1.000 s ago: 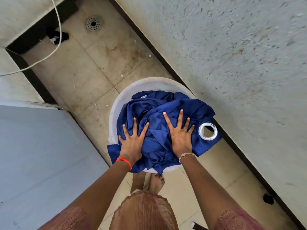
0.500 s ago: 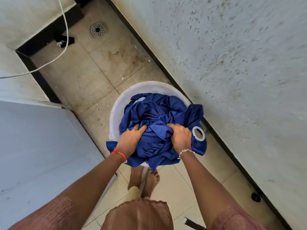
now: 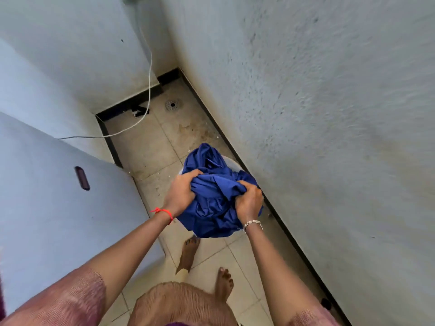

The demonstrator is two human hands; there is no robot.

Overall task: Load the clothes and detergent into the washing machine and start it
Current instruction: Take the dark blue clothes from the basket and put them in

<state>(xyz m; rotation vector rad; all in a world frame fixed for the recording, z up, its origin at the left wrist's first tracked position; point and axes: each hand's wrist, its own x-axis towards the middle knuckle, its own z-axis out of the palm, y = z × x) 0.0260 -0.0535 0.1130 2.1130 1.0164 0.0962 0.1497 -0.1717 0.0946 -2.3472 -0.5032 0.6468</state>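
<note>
My left grip [image 3: 180, 192] and right grip [image 3: 249, 201] clench fistfuls at 9 and 3 o'clock of the blue cloth [image 3: 211, 212], soft and floppy, probably light, bunched over the white tub [image 3: 233, 162], best gathered centrally.

The blue cloth [image 3: 211, 208] is showing a smooth, thin weave with a faint sheen, creasing softly. At right, the wall [image 3: 329, 137] is looking rough, matt, stippled plaster. The floor tiles [image 3: 146, 147] are showing matt and stained, and the washing machine [image 3: 58, 208] at left is looking smooth.
</note>
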